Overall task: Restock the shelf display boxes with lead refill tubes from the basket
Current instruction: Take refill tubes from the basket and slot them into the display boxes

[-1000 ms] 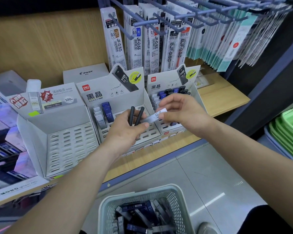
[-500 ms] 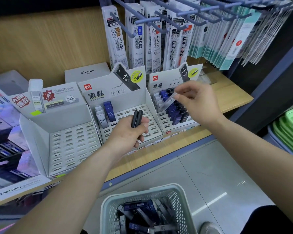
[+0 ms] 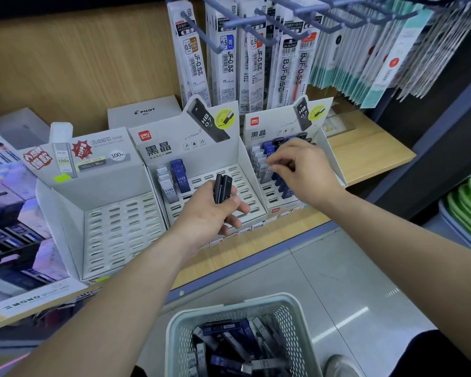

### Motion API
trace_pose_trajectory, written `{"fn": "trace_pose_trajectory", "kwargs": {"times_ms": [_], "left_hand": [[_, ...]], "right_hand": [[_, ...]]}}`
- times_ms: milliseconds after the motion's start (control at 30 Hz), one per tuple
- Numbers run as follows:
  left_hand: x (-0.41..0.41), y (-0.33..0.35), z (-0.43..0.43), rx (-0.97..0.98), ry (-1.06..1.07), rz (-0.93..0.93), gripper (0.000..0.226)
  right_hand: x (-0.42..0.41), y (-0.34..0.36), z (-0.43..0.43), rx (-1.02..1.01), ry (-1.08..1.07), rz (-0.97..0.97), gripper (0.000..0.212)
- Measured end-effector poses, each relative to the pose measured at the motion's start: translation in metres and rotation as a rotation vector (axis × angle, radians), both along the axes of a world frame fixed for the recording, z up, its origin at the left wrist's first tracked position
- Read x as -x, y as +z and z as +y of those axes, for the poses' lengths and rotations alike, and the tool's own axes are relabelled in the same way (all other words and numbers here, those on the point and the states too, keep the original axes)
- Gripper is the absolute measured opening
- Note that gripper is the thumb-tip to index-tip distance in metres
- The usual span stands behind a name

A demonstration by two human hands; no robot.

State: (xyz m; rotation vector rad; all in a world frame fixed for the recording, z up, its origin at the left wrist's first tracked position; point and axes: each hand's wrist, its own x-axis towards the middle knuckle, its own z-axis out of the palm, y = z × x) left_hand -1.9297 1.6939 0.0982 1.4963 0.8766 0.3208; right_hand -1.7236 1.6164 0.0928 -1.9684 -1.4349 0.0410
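While the left hand [image 3: 211,213] is gripping two upright black tubes [image 3: 222,187] mid-frame, the right hand [image 3: 303,171] is curling into the display box [image 3: 333,161] just right of them, its hold unclear.

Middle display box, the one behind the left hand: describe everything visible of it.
The middle display box looks like pale grey cardboard. Its header card bears a red logo, black characters and a picture of a black HB 0.7 tube. A sloping tray has rows of slots, mostly unfilled; white tubes and blue tubes stand in two columns at its upper left. It stands on the wooden shelf. The left hand, gripping two black tubes, is in front of it; contact cannot be told.
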Motion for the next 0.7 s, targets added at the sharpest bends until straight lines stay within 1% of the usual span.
{"fn": "trace_pose_trajectory", "kwargs": {"times_ms": [67, 167, 267, 333, 400, 467, 567, 633, 700], "left_hand": [[0.001, 0.001, 0.0, 0.021, 0.017, -0.013, 0.014], [0.004, 0.001, 0.001, 0.025, 0.036, -0.018, 0.013], [0.007, 0.003, 0.003, 0.024, 0.034, -0.023, 0.01], [0.008, 0.004, 0.004, 0.035, 0.031, -0.039, 0.01], [0.008, 0.005, 0.004, 0.05, 0.015, -0.053, 0.011], [0.007, 0.007, 0.002, 0.06, -0.011, -0.062, 0.012], [0.005, 0.008, -0.001, 0.061, -0.05, -0.073, 0.011], [0.003, 0.009, -0.002, 0.039, -0.081, -0.072, 0.012], [0.003, 0.011, -0.004, 0.015, -0.115, -0.063, 0.014]], "right_hand": [[0.001, -0.002, 0.002, -0.013, 0.011, -0.048, 0.016], [0.002, -0.008, 0.004, 0.034, 0.033, -0.132, 0.017], [0.003, -0.006, 0.003, 0.071, 0.041, -0.135, 0.02], [0.005, 0.003, 0.001, 0.039, 0.002, -0.069, 0.022], [0.012, 0.015, -0.002, -0.006, -0.022, 0.037, 0.021], [0.026, 0.026, -0.004, 0.002, 0.021, 0.196, 0.018], [0.047, 0.033, -0.003, 0.088, 0.145, 0.398, 0.02], [0.055, 0.034, -0.003, 0.107, 0.196, 0.457, 0.019], [0.055, 0.035, -0.002, 0.116, 0.223, 0.461, 0.016]]}}
